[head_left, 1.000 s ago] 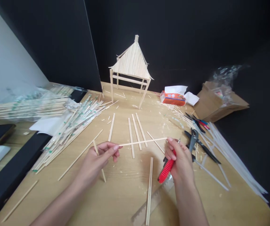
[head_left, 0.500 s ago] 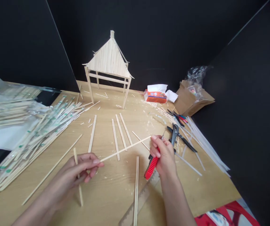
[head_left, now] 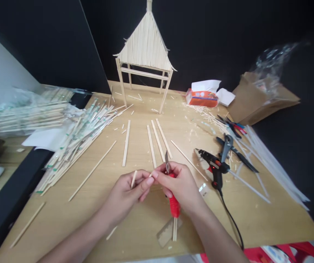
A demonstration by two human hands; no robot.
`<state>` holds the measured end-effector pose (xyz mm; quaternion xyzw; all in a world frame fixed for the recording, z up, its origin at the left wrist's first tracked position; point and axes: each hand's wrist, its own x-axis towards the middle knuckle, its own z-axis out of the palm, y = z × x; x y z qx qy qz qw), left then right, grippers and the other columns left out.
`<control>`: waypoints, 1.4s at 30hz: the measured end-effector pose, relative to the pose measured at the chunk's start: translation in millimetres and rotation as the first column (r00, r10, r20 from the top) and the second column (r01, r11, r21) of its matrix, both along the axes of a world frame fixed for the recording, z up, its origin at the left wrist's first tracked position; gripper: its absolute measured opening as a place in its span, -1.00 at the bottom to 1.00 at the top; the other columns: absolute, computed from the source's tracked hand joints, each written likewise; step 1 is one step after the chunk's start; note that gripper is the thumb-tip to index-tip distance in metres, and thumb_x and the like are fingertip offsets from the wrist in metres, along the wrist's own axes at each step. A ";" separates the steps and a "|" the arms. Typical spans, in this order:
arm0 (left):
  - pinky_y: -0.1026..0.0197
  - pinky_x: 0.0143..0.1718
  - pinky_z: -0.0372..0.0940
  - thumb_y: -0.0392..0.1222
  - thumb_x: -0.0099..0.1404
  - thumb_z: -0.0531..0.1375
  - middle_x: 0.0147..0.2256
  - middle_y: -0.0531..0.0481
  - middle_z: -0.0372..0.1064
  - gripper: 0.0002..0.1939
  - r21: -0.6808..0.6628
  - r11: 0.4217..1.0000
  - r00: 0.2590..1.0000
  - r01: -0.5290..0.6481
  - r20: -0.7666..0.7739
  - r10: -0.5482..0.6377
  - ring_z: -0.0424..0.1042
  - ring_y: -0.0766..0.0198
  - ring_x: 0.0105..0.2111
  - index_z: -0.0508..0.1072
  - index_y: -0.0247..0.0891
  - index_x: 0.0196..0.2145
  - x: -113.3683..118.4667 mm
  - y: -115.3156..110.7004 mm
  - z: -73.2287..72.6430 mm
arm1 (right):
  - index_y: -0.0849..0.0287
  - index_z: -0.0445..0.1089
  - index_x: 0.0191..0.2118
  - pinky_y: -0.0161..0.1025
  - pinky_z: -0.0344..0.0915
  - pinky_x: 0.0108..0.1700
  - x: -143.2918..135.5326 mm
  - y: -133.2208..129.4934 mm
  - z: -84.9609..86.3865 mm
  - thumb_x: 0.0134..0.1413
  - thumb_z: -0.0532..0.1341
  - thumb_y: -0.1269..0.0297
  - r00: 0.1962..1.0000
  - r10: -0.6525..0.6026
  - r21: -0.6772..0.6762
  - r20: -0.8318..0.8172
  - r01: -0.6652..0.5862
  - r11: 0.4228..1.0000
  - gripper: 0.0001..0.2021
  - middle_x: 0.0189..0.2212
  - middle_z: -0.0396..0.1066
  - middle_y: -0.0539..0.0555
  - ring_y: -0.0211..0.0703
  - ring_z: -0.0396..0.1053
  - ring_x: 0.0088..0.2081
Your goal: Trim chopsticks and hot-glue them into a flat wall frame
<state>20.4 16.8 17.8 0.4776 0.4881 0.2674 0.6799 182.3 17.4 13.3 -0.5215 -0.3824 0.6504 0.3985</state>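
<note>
Both hands meet just below the middle of the frame, their fingertips together on a short visible part of a thin stick. The left hand is closed, pinching this stick between thumb and finger; a second stick passes through the same hand, its upper end standing above the fingers and its lower end showing below the hand. The right hand is closed around a red knife, the blade pointing up past the fingers, while its thumb and finger are at the thin stick too.

Under the knife, toward the bottom of the frame, lie a pair of sticks and a clear ruler, the sticks crossing the ruler. Beyond the hands, several narrow strips lie lengthwise on the wooden counter. A roofed stick model stands on four legs at the upper middle.

Right of the hands is a black glue gun, its nozzle toward the upper left and its cord running down to the counter's near edge. Dark-handled tools and long translucent rods lie farther right. An orange tissue pack and a brown paper bag sit at the upper right. Loose sticks with green marks and a plastic-wrapped bundle spread over the left side.
</note>
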 end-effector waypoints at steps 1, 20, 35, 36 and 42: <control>0.35 -0.60 0.02 0.04 0.23 0.16 -0.68 0.18 0.12 -0.71 0.019 0.999 0.999 -0.038 -0.011 0.038 0.06 0.44 -0.67 0.42 -0.25 -0.43 0.0 -1.5 -1.4 | 0.20 0.37 -0.39 -0.44 -0.04 -0.70 0.5 -0.9 1.7 -0.11 0.35 0.13 0.999 0.015 0.025 0.045 -0.016 1.000 -0.74 -0.65 0.23 -0.15 -0.46 0.05 -0.73; 0.18 -0.06 0.32 -0.14 0.31 0.09 0.10 -0.02 0.32 -0.55 0.238 0.951 0.967 0.198 -0.208 -0.149 0.40 0.11 -0.03 0.27 -0.04 0.15 -9.3 -11.1 8.0 | 0.15 0.22 -0.40 -0.34 0.06 -0.40 9.6 -7.9 19.6 0.29 -0.04 0.28 0.802 0.368 0.268 0.471 -0.527 0.806 -0.76 -0.53 0.24 -0.06 -0.30 0.19 -0.49; 0.15 -0.02 0.29 -0.17 0.32 0.08 0.04 -0.01 0.38 -0.61 0.327 0.925 0.960 0.195 -0.256 -0.112 0.41 0.10 -0.03 0.34 -0.05 0.11 -10.2 -12.1 -2.1 | 0.13 0.15 -0.45 -0.35 -0.01 -0.45 9.5 -12.3 16.9 0.28 -0.02 0.27 0.783 0.359 0.231 0.507 -0.525 0.819 -0.76 -0.54 0.18 -0.09 -0.33 0.12 -0.52; 0.15 -0.02 0.29 -0.16 0.32 0.09 0.02 -0.01 0.40 -0.62 0.326 0.928 0.962 0.179 -0.253 -0.097 0.42 0.10 -0.04 0.36 -0.06 0.09 -9.3 -12.3 -2.1 | 0.13 0.15 -0.45 -0.35 -0.01 -0.45 9.5 -12.6 16.6 0.28 -0.02 0.27 0.781 0.353 0.229 0.515 -0.522 0.821 -0.76 -0.54 0.18 -0.09 -0.33 0.12 -0.52; 0.16 -0.05 0.29 -0.18 0.29 0.12 -0.09 0.03 0.48 -0.72 0.336 0.936 0.967 0.100 -0.254 -0.012 0.45 0.11 -0.10 0.50 -0.06 -0.07 -5.6 -16.2 -4.9 | 0.12 0.18 -0.40 -0.37 0.04 -0.40 8.6 -14.0 18.5 0.29 -0.04 0.31 0.789 0.336 0.229 0.514 -0.504 0.833 -0.79 -0.53 0.19 -0.11 -0.35 0.15 -0.50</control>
